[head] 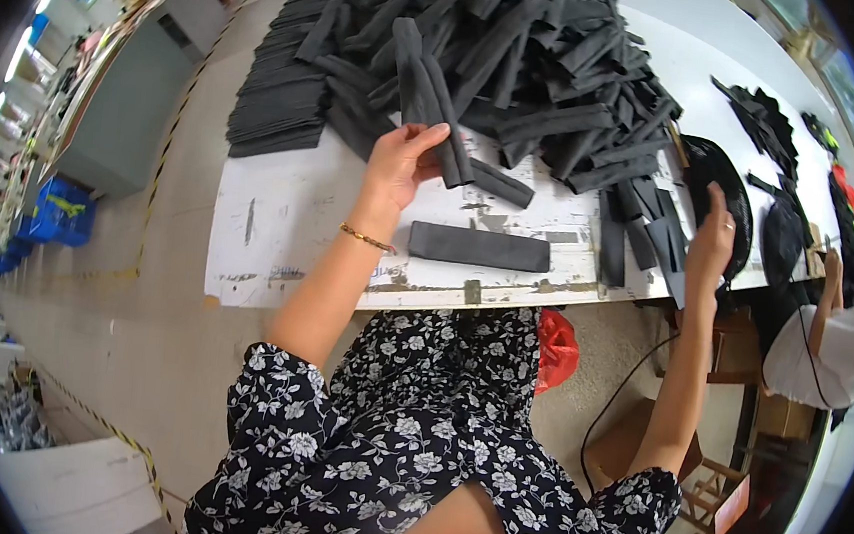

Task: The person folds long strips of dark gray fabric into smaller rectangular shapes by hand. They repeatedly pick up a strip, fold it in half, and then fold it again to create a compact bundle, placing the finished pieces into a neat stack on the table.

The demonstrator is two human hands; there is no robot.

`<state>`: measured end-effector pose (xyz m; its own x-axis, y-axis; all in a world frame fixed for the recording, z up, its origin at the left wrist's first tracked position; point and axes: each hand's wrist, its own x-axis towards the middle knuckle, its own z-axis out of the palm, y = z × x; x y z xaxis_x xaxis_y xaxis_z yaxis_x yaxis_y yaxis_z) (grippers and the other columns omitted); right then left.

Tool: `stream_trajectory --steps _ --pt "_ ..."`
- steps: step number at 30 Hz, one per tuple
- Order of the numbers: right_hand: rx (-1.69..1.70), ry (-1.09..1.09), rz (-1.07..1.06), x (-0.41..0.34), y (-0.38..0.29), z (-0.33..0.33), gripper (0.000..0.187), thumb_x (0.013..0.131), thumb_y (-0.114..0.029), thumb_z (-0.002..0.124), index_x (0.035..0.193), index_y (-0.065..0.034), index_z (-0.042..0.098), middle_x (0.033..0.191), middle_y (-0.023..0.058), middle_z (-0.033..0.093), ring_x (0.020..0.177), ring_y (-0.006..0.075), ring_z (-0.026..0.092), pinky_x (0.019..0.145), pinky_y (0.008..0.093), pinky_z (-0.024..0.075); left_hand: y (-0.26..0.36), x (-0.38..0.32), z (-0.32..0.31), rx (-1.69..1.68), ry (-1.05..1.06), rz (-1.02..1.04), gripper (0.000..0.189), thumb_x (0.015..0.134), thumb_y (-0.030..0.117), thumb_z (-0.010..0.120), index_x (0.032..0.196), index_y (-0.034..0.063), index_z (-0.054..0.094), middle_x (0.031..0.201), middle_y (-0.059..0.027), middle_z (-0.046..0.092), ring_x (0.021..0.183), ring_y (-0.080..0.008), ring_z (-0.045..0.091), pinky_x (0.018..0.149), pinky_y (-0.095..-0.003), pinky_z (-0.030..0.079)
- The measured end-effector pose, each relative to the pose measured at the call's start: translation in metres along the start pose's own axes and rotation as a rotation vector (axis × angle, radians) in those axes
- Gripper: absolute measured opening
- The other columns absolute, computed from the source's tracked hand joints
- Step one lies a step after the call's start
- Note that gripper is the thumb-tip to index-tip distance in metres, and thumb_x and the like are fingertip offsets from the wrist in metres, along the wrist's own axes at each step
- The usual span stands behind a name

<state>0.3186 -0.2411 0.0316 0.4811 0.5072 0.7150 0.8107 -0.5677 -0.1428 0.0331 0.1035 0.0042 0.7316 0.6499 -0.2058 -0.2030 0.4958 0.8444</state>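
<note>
My left hand (404, 161) grips a dark grey fabric strip (426, 101) with rolled-in edges, thumb on top, above the table. Just below it, a flat folded grey strip (480, 247) lies alone near the table's front edge. Another curled strip (503, 183) rests behind. Over to the right, my right hand (710, 248) is beside several flat grey pieces (668, 237), with one finger extended in front of a black bag-like item (705, 168). Its palm side is hidden, so whether it holds something is unclear.
A large heap of curled grey strips (500, 54) covers the back of the white table (252, 200), with a neat stack (282, 97) at its left. A red plastic bag (557, 352) hangs below the edge. Another person's hand (833, 273) is at far right.
</note>
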Motion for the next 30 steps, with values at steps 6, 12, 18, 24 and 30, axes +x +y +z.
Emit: stream_trajectory --steps 6,12,18,24,30 --pt "0.818 -0.313 0.21 -0.016 -0.119 -0.018 0.022 0.088 -0.001 0.053 0.11 -0.0032 0.049 0.096 0.0046 0.049 0.086 0.0121 0.046 0.078 0.0248 0.0402 -0.014 -0.025 -0.002 -0.324 -0.206 -0.091 0.026 0.094 0.005 0.059 0.117 -0.007 0.057 0.119 -0.0177 0.064 0.111 -0.0287 0.064 0.097 -0.0367 0.054" --pt "0.757 -0.343 -0.095 -0.045 -0.194 -0.002 0.036 0.079 -0.007 0.077 0.097 -0.0018 0.046 0.093 0.0134 0.054 0.081 0.0306 0.051 0.072 0.0367 0.0439 -0.017 -0.048 0.008 -0.32 -0.105 -0.024 0.023 0.092 0.005 0.065 0.113 -0.0025 0.06 0.11 -0.013 0.067 0.108 -0.0247 0.065 0.095 -0.037 0.056" --pt "0.843 -0.403 -0.106 -0.041 -0.207 -0.023 0.047 0.071 -0.003 0.081 0.11 -0.0026 0.055 0.108 0.0147 0.06 0.091 0.0299 0.057 0.077 0.0375 0.0479 -0.014 -0.053 0.005 -0.497 0.008 -0.001 0.018 0.089 0.011 0.071 0.104 0.0016 0.066 0.105 -0.0105 0.069 0.099 -0.0231 0.068 0.092 -0.037 0.058" --pt "0.858 -0.39 -0.092 -0.03 -0.219 -0.03 0.054 0.069 -0.001 0.081 0.12 -0.0093 0.067 0.108 0.0113 0.06 0.094 0.0271 0.058 0.083 0.0365 0.0491 -0.009 -0.06 0.009 -0.421 -0.018 0.039 0.022 0.09 0.014 0.07 0.106 -0.0005 0.065 0.105 -0.013 0.07 0.096 -0.0222 0.069 0.085 -0.0362 0.062" --pt "0.757 -0.322 -0.118 -0.021 -0.221 -0.027 0.041 0.072 -0.002 0.078 0.111 -0.0115 0.073 0.099 0.0061 0.057 0.09 0.0252 0.056 0.077 0.0369 0.0479 -0.005 -0.067 0.013 -0.339 -0.047 0.039 0.025 0.092 0.014 0.068 0.109 -0.0032 0.063 0.105 -0.0142 0.07 0.092 -0.0208 0.071 0.077 -0.0323 0.064"
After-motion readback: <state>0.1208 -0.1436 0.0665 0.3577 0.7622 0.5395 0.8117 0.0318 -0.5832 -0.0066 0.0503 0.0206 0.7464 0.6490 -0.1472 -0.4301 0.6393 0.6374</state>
